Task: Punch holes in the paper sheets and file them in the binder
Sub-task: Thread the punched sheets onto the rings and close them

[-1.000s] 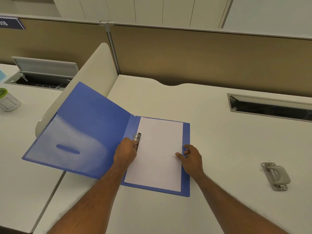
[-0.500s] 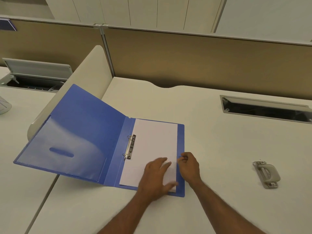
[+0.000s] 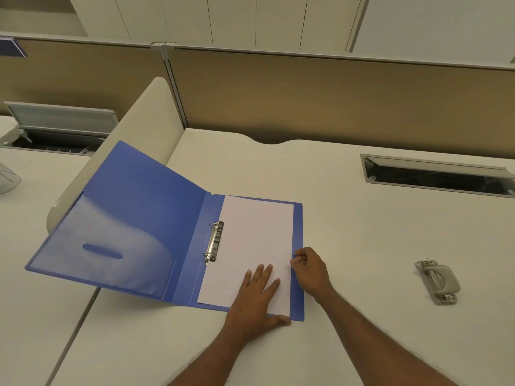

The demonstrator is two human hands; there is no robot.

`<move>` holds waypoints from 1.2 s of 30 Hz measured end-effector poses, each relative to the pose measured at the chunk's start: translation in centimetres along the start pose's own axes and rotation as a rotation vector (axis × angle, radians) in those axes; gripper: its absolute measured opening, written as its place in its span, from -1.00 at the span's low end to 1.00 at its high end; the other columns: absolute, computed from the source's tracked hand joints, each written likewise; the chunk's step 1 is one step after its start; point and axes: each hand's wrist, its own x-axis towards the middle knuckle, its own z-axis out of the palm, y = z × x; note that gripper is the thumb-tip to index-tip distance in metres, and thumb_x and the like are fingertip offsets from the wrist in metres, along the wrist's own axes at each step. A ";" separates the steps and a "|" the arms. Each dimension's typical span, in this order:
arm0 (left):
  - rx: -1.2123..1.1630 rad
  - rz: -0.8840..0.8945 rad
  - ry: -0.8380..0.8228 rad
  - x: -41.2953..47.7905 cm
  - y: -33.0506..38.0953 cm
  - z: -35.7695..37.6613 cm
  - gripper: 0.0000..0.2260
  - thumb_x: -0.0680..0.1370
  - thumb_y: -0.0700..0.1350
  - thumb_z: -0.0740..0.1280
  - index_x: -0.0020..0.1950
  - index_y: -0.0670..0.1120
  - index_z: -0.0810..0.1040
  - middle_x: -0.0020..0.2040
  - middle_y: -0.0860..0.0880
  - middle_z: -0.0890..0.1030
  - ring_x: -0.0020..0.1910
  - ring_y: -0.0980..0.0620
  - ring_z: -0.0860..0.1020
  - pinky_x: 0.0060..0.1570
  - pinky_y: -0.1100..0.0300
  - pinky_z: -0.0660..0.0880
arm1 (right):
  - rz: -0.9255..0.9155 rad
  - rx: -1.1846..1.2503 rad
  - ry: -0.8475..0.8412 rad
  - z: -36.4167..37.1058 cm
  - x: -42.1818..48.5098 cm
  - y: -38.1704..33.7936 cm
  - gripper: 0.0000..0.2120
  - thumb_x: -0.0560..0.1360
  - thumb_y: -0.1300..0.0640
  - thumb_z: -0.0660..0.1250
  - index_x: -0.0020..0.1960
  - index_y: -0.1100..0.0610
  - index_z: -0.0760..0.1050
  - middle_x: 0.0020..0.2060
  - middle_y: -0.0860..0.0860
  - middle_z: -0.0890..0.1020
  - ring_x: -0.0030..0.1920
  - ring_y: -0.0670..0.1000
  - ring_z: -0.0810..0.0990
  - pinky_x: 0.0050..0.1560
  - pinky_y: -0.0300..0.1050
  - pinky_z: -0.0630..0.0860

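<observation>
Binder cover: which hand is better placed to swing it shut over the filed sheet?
Probably the left hand. It lies flat on the paper, nearer the raised blue cover to its left. The right hand is pinching at the sheet's right edge, farther from it.

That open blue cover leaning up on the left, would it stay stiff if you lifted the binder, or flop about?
Probably it flops: the cover looks like thin plastic and leans propped on the desk divider. The binder likely feels light, holding only the paper. Its glossy pocket suggests it may slide easily on the smooth desk.
</observation>
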 end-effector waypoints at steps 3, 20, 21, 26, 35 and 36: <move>0.038 0.048 0.042 -0.4 0.0 -0.1 -0.18 0.42 0.49 -0.06 0.54 0.03 0.22 0.58 -0.06 -0.06 0.56 -0.14 -0.16 0.47 -0.11 -0.25 | 0.000 -0.003 0.009 0.1 -0.1 -0.1 -0.84 0.58 0.19 0.25 0.13 0.21 0.47 0.07 0.12 0.60 -0.06 -0.01 0.49 0.03 -0.22 0.41; -0.186 -0.026 0.268 -0.2 -0.3 0.1 -0.52 0.52 0.29 0.18 0.34 0.10 0.52 0.51 0.07 0.30 0.53 0.04 0.19 0.39 0.22 0.00 | -0.020 0.011 0.011 -0.2 -0.7 -0.4 -0.81 0.58 0.20 0.26 0.16 0.23 0.48 0.10 0.12 0.60 -0.01 0.01 0.51 0.08 -0.23 0.41; -0.201 -0.018 0.291 -0.2 -0.2 0.1 -0.56 0.53 0.25 0.21 0.32 0.08 0.55 0.49 0.05 0.34 0.51 0.02 0.23 0.40 0.20 0.03 | -0.020 0.017 0.011 -0.2 -0.8 -0.4 -0.82 0.58 0.20 0.26 0.16 0.23 0.48 0.09 0.12 0.60 -0.02 0.00 0.50 0.08 -0.22 0.41; -0.365 -0.056 0.418 -0.5 0.1 -0.4 -0.65 0.55 0.07 0.28 0.28 -0.04 0.58 0.37 -0.01 0.51 0.37 0.00 0.45 0.40 0.09 0.29 | 0.013 0.143 0.035 -0.2 -1.1 -0.7 -0.81 0.60 0.12 0.25 0.09 0.23 0.51 0.00 0.12 0.62 -0.06 0.03 0.54 0.04 -0.19 0.45; -1.073 -0.744 1.204 -1.6 -1.1 -6.6 -0.70 0.60 0.05 0.24 -0.19 -0.13 0.54 -0.35 0.01 0.49 -0.41 0.28 0.44 -0.40 0.47 0.36 | -0.065 -0.090 0.041 1.3 -3.2 0.1 -0.68 0.48 0.06 0.42 0.14 0.19 0.47 0.01 0.07 0.54 0.03 0.07 0.53 0.15 -0.04 0.50; -1.079 -0.815 1.284 -1.9 -2.4 -7.2 -0.69 0.62 0.02 0.23 -0.20 -0.16 0.51 -0.34 -0.03 0.47 -0.43 0.27 0.42 -0.40 0.45 0.34 | -0.066 -0.177 0.039 1.8 -3.4 -0.1 -0.57 0.45 -0.05 0.43 0.19 0.16 0.44 0.06 0.06 0.51 0.09 0.07 0.51 0.18 -0.06 0.47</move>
